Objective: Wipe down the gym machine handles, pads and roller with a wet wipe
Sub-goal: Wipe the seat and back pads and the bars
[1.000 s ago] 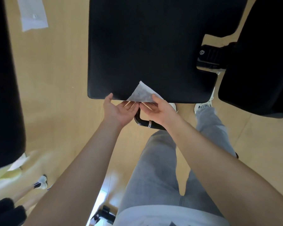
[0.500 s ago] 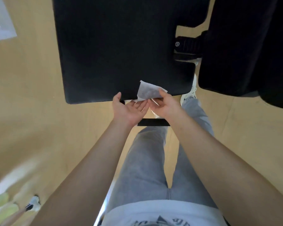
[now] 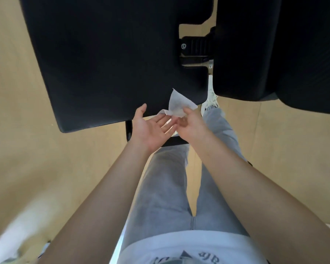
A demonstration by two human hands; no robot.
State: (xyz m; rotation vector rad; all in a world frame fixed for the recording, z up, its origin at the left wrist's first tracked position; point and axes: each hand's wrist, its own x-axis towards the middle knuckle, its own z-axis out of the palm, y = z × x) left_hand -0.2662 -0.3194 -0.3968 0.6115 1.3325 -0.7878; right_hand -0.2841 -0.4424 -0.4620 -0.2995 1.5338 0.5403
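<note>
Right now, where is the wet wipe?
The wet wipe sits just right of centre in the head view, pinched by the right hand at the near edge of the large black pad, the open left hand beside it.

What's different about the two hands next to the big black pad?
The left hand has its palm up and fingers straight; the right hand has its fingers curled. The right hand pinches the white wet wipe; the left hand grips nothing, though a corner of the wipe reaches its fingertips. Both are bare and hover at the near edge of the black pad.
</note>
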